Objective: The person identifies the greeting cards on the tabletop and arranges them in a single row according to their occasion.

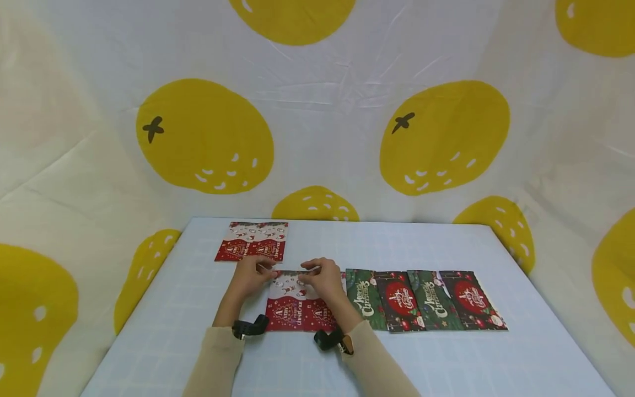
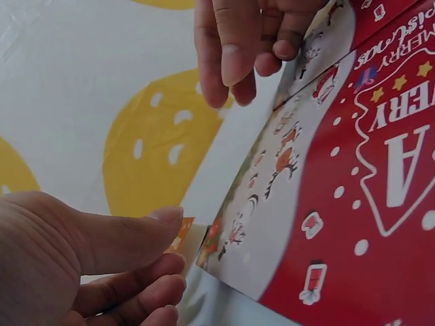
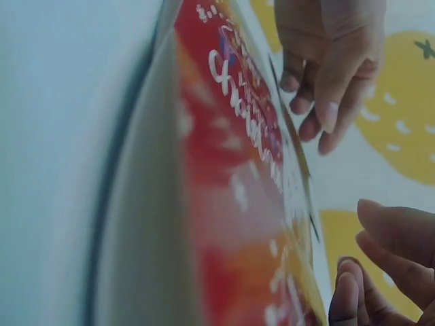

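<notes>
A red-and-white printed Christmas card (image 1: 288,314), bearing repeated "A very Merry Christmas" panels, lies on the table before the person. At its upper left corner is the left hand (image 1: 250,275), thumb and fingers bent close to the edge. The right hand (image 1: 324,281) hovers over the upper right part, hiding some of it. In the right wrist view, nothing shows between the right hand's (image 3: 394,265) thumb and fingers, and the card (image 3: 231,170) looks blurred with a pale layer along one side. An orange scrap (image 2: 180,234) shows by the left thumb; whether it is touched is unclear.
Right of the card, green Christmas cards (image 1: 364,298) and dark red ones (image 1: 401,300) lie in an overlapping row. Another red-and-white card (image 1: 253,241) lies at the back left of the pale table (image 1: 397,364). A fruit-print curtain (image 1: 322,138) hangs behind.
</notes>
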The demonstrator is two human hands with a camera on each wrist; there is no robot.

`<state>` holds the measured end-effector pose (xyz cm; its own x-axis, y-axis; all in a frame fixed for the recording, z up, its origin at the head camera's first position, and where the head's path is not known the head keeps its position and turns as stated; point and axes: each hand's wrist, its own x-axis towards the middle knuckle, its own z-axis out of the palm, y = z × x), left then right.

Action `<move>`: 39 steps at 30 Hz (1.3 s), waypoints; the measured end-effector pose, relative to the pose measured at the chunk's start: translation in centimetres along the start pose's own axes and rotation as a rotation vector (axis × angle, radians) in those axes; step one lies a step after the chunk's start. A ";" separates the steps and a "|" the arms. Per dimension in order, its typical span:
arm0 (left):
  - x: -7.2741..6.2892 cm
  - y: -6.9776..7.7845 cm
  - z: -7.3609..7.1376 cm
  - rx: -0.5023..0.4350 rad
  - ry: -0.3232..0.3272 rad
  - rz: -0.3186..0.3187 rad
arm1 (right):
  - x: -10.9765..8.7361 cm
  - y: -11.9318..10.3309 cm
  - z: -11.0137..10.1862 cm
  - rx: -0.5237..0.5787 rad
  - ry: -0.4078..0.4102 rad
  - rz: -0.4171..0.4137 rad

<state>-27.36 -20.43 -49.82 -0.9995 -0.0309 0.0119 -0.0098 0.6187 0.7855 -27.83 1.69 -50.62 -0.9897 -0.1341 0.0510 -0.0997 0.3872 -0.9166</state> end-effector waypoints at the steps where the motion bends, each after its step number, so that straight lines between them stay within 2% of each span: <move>1: 0.0 -0.1 0.1 0.004 0.002 -0.007 | 0.0 0.0 0.0 0.005 0.003 0.000; 6: -0.1 -0.5 0.4 0.040 0.014 -0.016 | -0.2 0.2 -0.1 0.051 0.014 -0.011; 13: -0.1 -0.9 0.6 0.076 0.018 -0.027 | -0.3 0.0 0.2 0.010 0.010 -0.059; 24: 0.0 -1.0 0.8 0.102 0.000 -0.058 | -0.4 0.0 0.2 0.009 -0.005 -0.027; 33: 0.2 -0.9 1.0 0.106 0.006 -0.030 | -0.3 0.1 -0.1 0.039 -0.009 0.000; 39: 0.3 -0.9 1.0 0.066 0.014 -0.031 | -0.3 0.2 -0.2 0.034 -0.013 0.014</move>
<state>-27.69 -20.17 -51.16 -0.9981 -0.0620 -0.0030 -0.0437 0.6676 0.7432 -27.62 1.98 -50.76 -0.9896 -0.1403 0.0328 -0.0817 0.3583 -0.9300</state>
